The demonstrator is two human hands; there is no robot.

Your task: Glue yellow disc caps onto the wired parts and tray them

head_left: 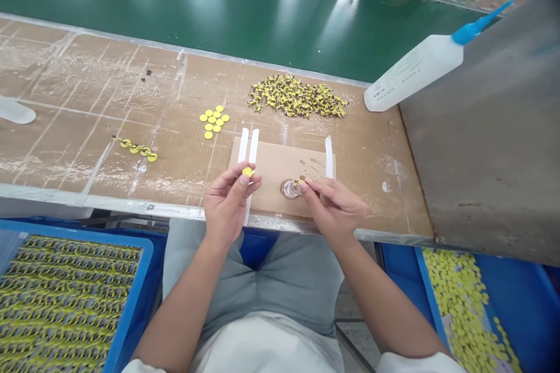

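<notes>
My left hand (230, 201) pinches a small yellow disc (247, 172) between thumb and fingers, above a brown cardboard sheet (280, 178) with white strips (248, 148) along it. My right hand (332, 208) pinches a small yellow part (297, 183) at the edge of a shallow round dish (290, 189) on that sheet. Farther forward lie a heap of small yellow-and-dark parts (297, 97) and a cluster of yellow discs (213, 120). A short row of joined yellow pieces (135, 148) lies to the left.
The items rest on a scuffed, cardboard-covered bench (87, 81) with a metal front edge. A white glue bottle (415, 64) with a blue nozzle lies against a grey metal panel (481, 128). Blue crates (149, 262) (431, 297) of parts sit below. A green conveyor belt (175, 0) runs behind.
</notes>
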